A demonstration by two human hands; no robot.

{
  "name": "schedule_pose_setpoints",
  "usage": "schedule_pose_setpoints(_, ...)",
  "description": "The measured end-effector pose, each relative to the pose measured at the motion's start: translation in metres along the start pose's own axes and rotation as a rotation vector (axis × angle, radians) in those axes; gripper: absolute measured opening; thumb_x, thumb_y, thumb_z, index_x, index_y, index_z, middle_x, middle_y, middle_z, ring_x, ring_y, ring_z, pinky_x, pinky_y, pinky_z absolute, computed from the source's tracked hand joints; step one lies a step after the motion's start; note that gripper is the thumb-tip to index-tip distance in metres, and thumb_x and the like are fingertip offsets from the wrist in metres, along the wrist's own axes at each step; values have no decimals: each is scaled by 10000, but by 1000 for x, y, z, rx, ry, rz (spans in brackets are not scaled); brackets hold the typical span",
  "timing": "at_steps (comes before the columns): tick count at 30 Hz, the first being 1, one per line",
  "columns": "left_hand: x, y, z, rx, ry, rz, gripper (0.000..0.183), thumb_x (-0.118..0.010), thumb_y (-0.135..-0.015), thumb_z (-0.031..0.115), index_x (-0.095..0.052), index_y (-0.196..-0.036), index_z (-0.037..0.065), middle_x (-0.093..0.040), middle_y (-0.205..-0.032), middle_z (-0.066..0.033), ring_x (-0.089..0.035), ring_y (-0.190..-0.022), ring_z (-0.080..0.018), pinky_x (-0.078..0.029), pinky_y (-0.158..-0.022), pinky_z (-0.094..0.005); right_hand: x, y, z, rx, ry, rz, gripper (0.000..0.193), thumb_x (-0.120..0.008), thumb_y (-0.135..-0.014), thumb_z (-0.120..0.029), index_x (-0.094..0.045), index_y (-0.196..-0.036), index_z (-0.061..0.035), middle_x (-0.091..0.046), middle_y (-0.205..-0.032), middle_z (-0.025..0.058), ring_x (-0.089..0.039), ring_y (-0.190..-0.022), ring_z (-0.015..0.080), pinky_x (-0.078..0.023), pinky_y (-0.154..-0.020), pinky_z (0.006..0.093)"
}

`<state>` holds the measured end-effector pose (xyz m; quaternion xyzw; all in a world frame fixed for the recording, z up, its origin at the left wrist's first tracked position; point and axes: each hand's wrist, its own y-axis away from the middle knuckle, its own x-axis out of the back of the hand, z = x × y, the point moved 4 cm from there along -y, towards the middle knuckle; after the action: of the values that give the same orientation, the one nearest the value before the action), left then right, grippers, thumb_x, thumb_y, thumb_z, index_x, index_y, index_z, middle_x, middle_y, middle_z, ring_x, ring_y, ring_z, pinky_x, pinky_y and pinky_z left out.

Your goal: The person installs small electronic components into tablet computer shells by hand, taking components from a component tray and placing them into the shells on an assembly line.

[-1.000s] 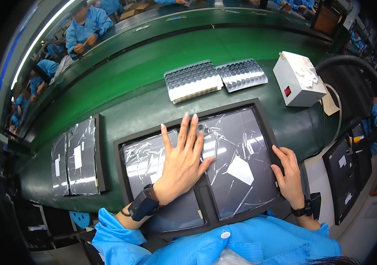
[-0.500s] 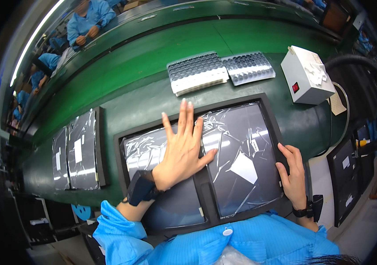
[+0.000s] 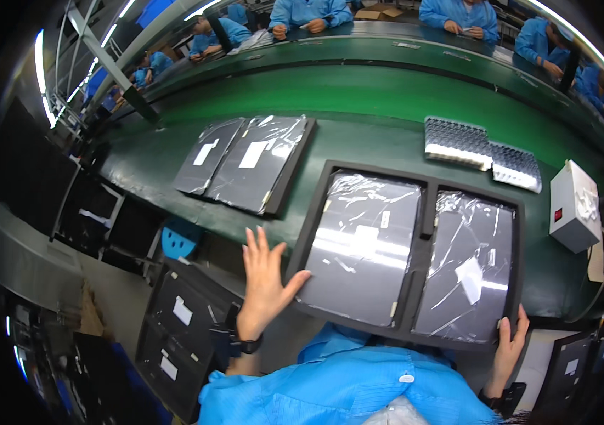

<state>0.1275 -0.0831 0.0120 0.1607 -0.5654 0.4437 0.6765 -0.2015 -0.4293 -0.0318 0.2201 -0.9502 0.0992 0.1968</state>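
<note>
A black tray (image 3: 417, 273) sits over the near edge of the green table (image 3: 358, 127), its near side close against the person's blue jacket (image 3: 330, 386). In it lie two dark panels side by side, the left panel (image 3: 380, 205) and the right panel (image 3: 450, 248), both under wrinkled clear film with white labels, a bar of the tray between them.

The left hand (image 3: 265, 287) has a wide grip — fingers spread and pointing to the far side, thumb tip at the tray's left rim; whether it presses there I cannot tell. The right hand (image 3: 509, 350) has a narrow grip, holding the tray's near right corner between thumb and fingers.

Left of it on the table, a second tray (image 3: 295, 164) carries two more film-covered panels. To the far right lie two bumpy clear plastic sheets (image 3: 456, 142) and, nearer, a white box (image 3: 574, 205) with a red switch (image 3: 558, 214). Below the table's near edge, at left, are a blue stool (image 3: 176, 239) and another tray of panels (image 3: 181, 340). Along the far side, co-workers (image 3: 309, 13) in blue sit at work.
</note>
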Motion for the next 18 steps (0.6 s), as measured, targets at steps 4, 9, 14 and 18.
schedule_pose_setpoints(4, -7, 32, 1, 89, 137, 44, 469, -651, -894, 262, -573, -1237, -49, -164, -1558, -313, 4, -1465, -481, -107, -1144, -604, -9, -3, -14, -83, -183, -176, 486, -563, -959, -113, -436, -1408, 25, -521, -1353, 145, -493, -1211, 205, -345, -1042, 295)
schedule_pose_setpoints(9, -8, 83, 7, 390, 720, -3, 442, -680, -879, 131, -551, -1267, -39, -481, -1390, -228, -384, -1354, -281, -382, -1054, -371, 11, 11, -3, -146, -267, -163, 500, -568, -939, -99, -438, -1413, -5, -519, -1338, 119, -497, -1206, 199, -349, -1047, 299)
schedule_pose_setpoints(14, -19, 113, 14, 562, 1317, -115, 533, -713, -877, 151, -482, -1328, -13, -609, -1184, -87, -572, -1090, -139, -443, -943, -278, 32, 27, 49, -174, -445, -150, 487, -513, -997, -158, -398, -1460, -59, -501, -1373, 98, -488, -1223, 181, -355, -1057, 307)
schedule_pose_setpoints(18, 13, 126, 13, 503, 1324, -15, 526, -703, -881, 138, -481, -1331, -23, -601, -1208, -77, -570, -1097, -135, -451, -939, -269, 16, 22, 6, -137, -586, -179, 489, -505, -996, -144, -393, -1461, -43, -503, -1376, 121, -515, -1210, 197, -382, -1046, 313)
